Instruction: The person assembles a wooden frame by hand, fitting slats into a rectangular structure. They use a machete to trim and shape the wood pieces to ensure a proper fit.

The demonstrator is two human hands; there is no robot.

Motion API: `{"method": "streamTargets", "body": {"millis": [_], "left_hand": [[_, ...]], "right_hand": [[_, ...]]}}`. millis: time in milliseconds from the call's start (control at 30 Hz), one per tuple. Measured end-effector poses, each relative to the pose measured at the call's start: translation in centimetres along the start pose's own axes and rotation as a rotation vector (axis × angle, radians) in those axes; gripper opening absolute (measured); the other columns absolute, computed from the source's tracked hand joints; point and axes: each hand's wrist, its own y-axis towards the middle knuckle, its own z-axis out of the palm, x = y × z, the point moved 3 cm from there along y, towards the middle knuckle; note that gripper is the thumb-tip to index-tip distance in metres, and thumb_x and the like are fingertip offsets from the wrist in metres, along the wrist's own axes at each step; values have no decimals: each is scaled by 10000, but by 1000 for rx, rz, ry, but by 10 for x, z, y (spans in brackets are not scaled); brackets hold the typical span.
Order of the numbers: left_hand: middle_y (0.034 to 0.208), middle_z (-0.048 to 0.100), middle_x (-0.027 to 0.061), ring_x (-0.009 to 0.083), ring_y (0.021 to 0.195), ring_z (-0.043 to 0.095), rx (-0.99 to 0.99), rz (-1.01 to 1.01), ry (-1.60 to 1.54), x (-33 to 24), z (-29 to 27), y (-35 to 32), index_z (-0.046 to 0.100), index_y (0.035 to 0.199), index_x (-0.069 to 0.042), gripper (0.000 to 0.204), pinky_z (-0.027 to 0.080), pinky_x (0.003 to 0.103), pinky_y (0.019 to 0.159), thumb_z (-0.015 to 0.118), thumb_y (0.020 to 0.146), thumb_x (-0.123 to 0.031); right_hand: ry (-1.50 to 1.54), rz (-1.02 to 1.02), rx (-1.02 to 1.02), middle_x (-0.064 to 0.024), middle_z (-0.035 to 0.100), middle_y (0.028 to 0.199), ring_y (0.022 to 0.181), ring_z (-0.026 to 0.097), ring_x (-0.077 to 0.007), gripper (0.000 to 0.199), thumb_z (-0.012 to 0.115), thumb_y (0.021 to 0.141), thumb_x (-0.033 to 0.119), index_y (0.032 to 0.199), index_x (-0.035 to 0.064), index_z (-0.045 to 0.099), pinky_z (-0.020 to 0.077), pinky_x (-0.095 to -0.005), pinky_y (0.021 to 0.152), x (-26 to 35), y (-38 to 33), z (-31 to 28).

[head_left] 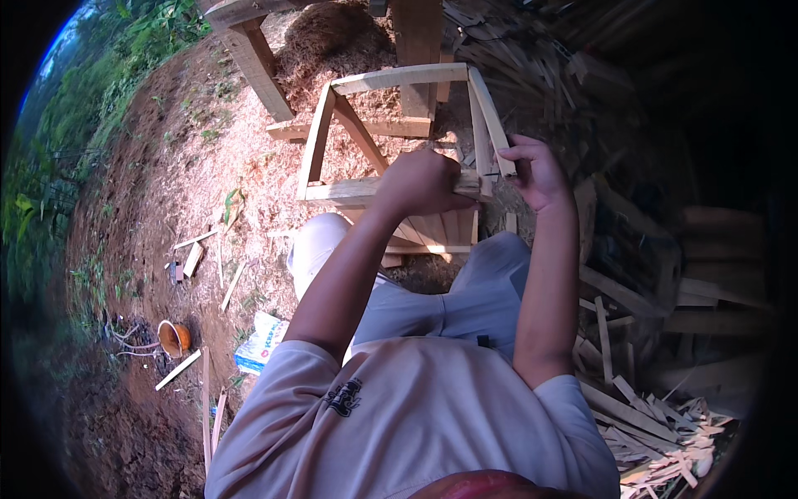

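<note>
In front of my knees stands a pale wooden frame [399,77], made of bars joined at the corners with slanting sides. My left hand [420,183] is closed over its near rail [341,192], knuckles up, close to the right corner. Whatever lies under those fingers is hidden. At the right side, my right hand [539,170] pinches the lower end of a wooden slat [490,121] between thumb and fingers. That slat slants up to the frame's far right corner. Below the near rail, more wooden pieces [432,229] show between my legs.
Beyond the frame stands a heavy timber trestle [262,79] with a heap of shavings [332,41]. Offcuts [657,432] pile up at right. On the dirt at left lie an orange-brown bowl [174,338], a white-and-blue bag [259,343] and loose wood strips [193,259].
</note>
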Motion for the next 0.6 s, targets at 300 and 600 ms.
{"method": "streamTargets", "body": {"millis": [300,600], "left_hand": [[761,721,144,348,766,724,-57,15,-39,0,-1,-3,750,840,-79,517,563,464,732,877,715,-564],[742,713,137,340,749,723,-53,-11,13,-3,0,-3,738,829,-76,534,556,463,707,881,724,-579]], "right_hand": [[43,-25,144,-100,718,1086,989,691,-193,389,665,844,19,1226,-52,672,515,-321,945,-32,14,-28],[45,-57,174,-98,731,1076,966,696,-182,424,650,883,82,1289,-40,646,513,-302,925,-36,8,-26]]}}
